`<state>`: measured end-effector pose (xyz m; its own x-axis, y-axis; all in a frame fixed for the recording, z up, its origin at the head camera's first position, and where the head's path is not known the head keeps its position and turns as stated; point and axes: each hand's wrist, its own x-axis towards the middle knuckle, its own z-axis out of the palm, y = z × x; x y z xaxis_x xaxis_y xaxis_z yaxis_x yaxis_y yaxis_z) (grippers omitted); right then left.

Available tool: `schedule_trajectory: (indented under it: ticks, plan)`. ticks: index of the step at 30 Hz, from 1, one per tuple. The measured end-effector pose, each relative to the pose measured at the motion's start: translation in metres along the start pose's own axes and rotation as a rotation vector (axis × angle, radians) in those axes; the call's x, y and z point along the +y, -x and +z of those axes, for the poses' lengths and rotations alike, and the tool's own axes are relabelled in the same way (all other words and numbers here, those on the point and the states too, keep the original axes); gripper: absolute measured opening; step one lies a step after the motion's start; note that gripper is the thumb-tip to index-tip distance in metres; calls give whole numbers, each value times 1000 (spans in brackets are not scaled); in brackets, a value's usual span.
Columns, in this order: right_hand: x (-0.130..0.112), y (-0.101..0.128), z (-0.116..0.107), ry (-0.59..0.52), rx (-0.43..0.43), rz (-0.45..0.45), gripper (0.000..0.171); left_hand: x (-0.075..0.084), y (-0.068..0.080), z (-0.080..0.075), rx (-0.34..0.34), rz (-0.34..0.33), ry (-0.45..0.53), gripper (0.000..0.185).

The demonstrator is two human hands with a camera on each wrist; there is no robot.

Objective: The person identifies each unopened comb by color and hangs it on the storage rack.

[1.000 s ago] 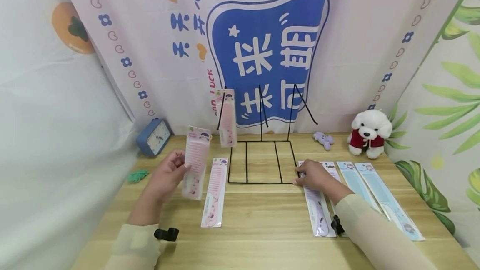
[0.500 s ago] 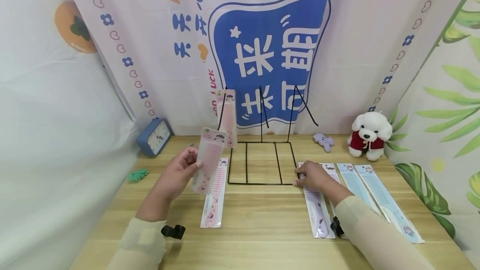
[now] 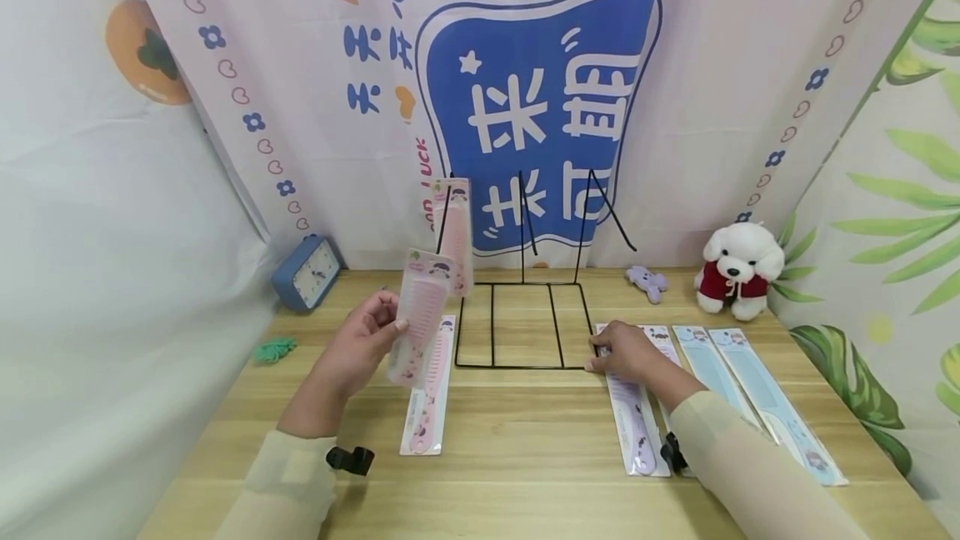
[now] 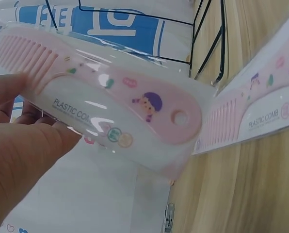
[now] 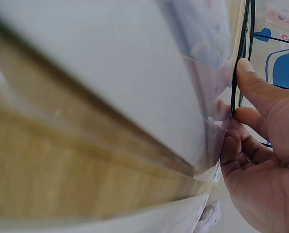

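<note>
Comb in pink packaging (image 3: pixel 422 315), pinched by left hand (image 3: pixel 352 357), thumb on the front and fingers behind, held off the table (image 3: pixel 525 457). Landmark: black wire rack (image 3: pixel 521 307). Since a second ago the pack has travelled from well left of the rack's base to just left of its front corner, tilted with its top toward the rack's left upright; half a second ago it was almost here already, so the approach has slowed. Judgement: hanging step in hand, hook not yet reached.

Right hand (image 3: pixel 626 350) unchanged, at the rack's front right corner; in the right wrist view its thumb (image 5: pixel 261 92) presses along the wire, fingers curled beneath, steadying the frame.

Rack contents: one pink comb pack (image 3: pixel 453 232) hanging on the left upright; the other two arms bare. On the table left of the rack, another pink pack (image 3: pixel 429 398) flat. Right of the rack, a purple comb pack (image 3: pixel 637 423) and two blue ones (image 3: pixel 757 390), flat, side by side.
</note>
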<state>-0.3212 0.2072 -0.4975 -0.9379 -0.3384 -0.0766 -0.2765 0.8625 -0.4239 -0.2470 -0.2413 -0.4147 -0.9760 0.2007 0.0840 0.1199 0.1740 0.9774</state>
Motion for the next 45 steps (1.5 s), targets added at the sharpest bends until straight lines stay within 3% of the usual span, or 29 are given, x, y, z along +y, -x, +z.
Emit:
schedule_trajectory:
  ticks: [11, 17, 24, 30, 36, 45]
  plan:
    - [2, 0, 0, -9, -12, 5, 56, 2, -5, 1, 27, -49, -16, 18]
    - [2, -1, 0, -11, -17, 5, 57, 3, -14, 4, 78, -106, -2, 24]
    - [5, -3, 3, -7, -6, 4, 56, 4, -48, 15, 210, -128, 60, 27]
    - [3, -4, 2, -18, -9, 21, 57, 0, -81, 20, 275, -133, 95, 23]
    - [2, -3, 2, -37, -16, 24, 57, -5, -107, 23, 295, -121, 150, 22]
    - [1, -2, 0, -33, -9, 33, 56, -8, -130, 25, 300, -105, 129, 18]
